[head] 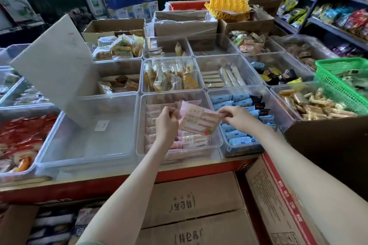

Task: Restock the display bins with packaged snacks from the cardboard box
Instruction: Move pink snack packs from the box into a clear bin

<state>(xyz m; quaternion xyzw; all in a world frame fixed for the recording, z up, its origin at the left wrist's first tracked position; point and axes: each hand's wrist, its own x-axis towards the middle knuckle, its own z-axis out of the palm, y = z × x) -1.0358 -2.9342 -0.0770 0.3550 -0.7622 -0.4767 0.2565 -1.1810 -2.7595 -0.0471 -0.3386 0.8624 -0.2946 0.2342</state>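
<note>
A pink snack packet (197, 120) hangs above the clear middle bin (139, 125) in the front row. My left hand (166, 123) pinches its left edge and my right hand (238, 118) pinches its right edge. Below it the bin holds rows of the same pink packets (189, 141) stacked along its left side and front. An open cardboard box (274, 195) with a red-printed flap stands at the lower right; its inside is hidden behind my right arm.
An empty clear bin (89, 135) sits left of the pink one, with a white board (53, 65) leaning over it. Blue packets (239, 137) fill the bin on the right. A green basket (342, 81) and shelves stand at far right. Closed cartons (195, 211) lie below.
</note>
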